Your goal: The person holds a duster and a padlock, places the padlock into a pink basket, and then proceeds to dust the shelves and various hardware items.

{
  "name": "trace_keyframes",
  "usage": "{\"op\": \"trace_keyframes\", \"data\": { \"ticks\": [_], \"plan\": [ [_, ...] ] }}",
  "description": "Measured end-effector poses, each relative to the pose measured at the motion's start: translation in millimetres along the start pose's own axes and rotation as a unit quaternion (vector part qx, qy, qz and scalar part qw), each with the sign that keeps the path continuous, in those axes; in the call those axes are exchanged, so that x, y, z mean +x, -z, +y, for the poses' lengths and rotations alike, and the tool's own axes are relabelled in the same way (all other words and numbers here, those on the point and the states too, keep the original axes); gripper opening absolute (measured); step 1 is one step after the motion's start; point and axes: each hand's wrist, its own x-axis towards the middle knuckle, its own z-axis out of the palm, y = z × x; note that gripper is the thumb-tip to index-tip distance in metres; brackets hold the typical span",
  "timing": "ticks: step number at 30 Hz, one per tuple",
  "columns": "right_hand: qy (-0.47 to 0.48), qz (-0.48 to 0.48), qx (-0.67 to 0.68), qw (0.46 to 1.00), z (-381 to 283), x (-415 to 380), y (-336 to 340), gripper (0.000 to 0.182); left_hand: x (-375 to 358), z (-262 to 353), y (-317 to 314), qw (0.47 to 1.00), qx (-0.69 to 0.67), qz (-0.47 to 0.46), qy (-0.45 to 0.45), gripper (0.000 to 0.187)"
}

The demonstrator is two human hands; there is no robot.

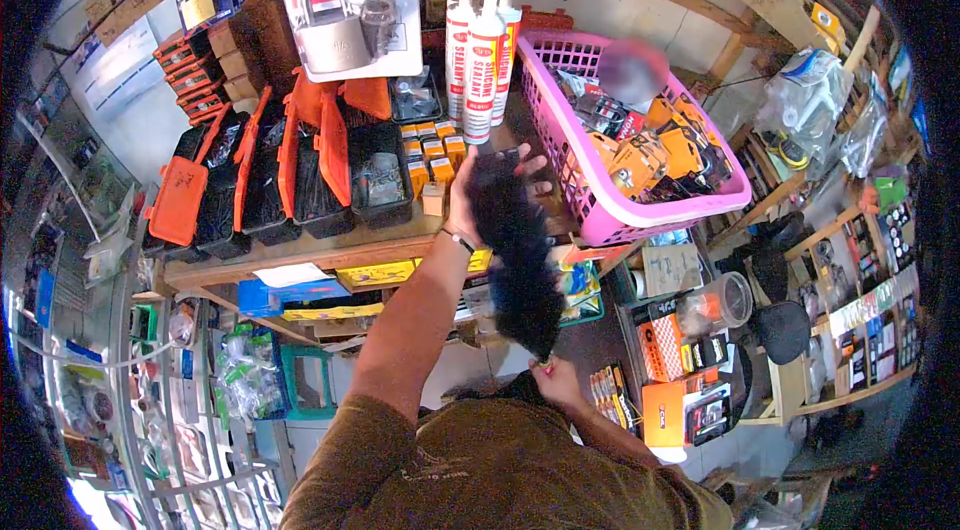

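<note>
A long, black, fluffy duster (522,270) hangs in front of my body, its upper end against my left hand (466,192). That hand is raised near the wooden shelf edge, fingers apart, with the black fluff over its palm. Lower down, my right hand (552,375) is closed round the duster's bottom end. Just above my left hand stand several white sealant tubes (482,80). Small orange-and-white boxes (440,168) lie beside it on the left.
A pink basket (740,192) of packaged parts stands on the right of the wooden shelf (330,258). Black boxes with orange lids (325,165) line its left part. A packaged padlock (340,25) hangs above. A clear plastic jar (728,300) lies lower right.
</note>
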Motion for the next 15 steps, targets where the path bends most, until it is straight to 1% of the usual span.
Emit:
{"op": "trace_keyframes", "data": {
  "ticks": [1,2,3,4,5,6,7,8,9,10,11,13,14,15],
  "plan": [
    [-0.002,-0.006,-0.021,1.000,-2,0,2,0.028,3,2,11,0.994,0.019,-0.109,0.019,0.064],
    [-0.005,-0.012,-0.041,0.999,-3,2,2,0.029,8,0,22,0.992,0.019,-0.121,0.012,0.064],
    [-0.005,-0.011,-0.041,0.999,-4,3,2,0.029,4,-1,10,0.992,0.019,-0.121,0.013,0.064],
    [-0.023,0.000,-0.005,1.000,-4,3,2,0.029,-3,-3,-11,1.000,0.010,0.011,-0.003,0.066],
    [-0.040,0.011,0.031,0.999,-5,4,2,0.030,-6,-4,-23,0.990,0.002,0.143,-0.019,0.069],
    [-0.039,0.010,0.031,0.999,-10,2,3,0.030,-4,-4,-17,0.994,-0.004,0.111,-0.011,0.068],
    [-0.023,-0.004,-0.009,1.000,-17,-1,5,0.031,-3,-3,-10,0.994,-0.003,0.110,-0.012,0.068],
    [-0.007,-0.018,-0.048,0.999,-22,-3,6,0.032,-2,-2,-4,1.000,0.018,0.017,-0.004,0.067],
    [-0.006,-0.017,-0.048,0.999,-20,-2,6,0.032,-2,-1,-4,0.996,0.038,-0.077,0.005,0.065],
    [-0.027,-0.011,-0.039,0.999,-17,-1,6,0.032,-1,-1,-4,0.996,0.039,-0.078,0.006,0.065],
    [-0.049,-0.005,-0.031,0.998,-12,-2,5,0.032,-1,-2,-3,1.000,0.019,-0.013,-0.007,0.066],
    [-0.035,-0.001,-0.032,0.999,8,5,-2,0.031,-2,-4,-5,0.992,-0.022,0.119,-0.032,0.068],
    [-0.018,0.002,-0.033,0.999,18,8,-5,0.031,-1,-4,-5,0.991,-0.009,0.129,-0.033,0.069],
    [-0.018,0.001,-0.033,0.999,11,7,-3,0.031,1,-2,-2,0.991,-0.009,0.130,-0.034,0.069]
  ]
}}
